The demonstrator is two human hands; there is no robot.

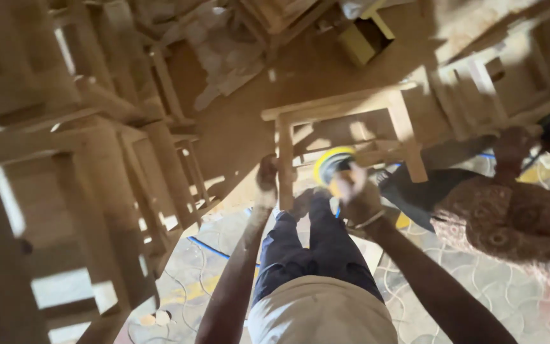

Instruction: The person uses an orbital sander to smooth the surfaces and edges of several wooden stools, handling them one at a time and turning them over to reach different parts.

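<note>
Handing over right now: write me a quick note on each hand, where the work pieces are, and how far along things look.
Left hand: gripping a leg of the wooden stool frame, holding it steady.
Right hand: wrapped around a handheld sander with a yellow disc, the disc close against the frame's lower rail.
The frame lies tilted above the person's knees. More unfinished wooden frames are stacked to the left, another sits at upper right.
Done: cannot tell from the blur how much of the surface is smoothed.
Left: the frame is still in hand and looks bare.
</note>
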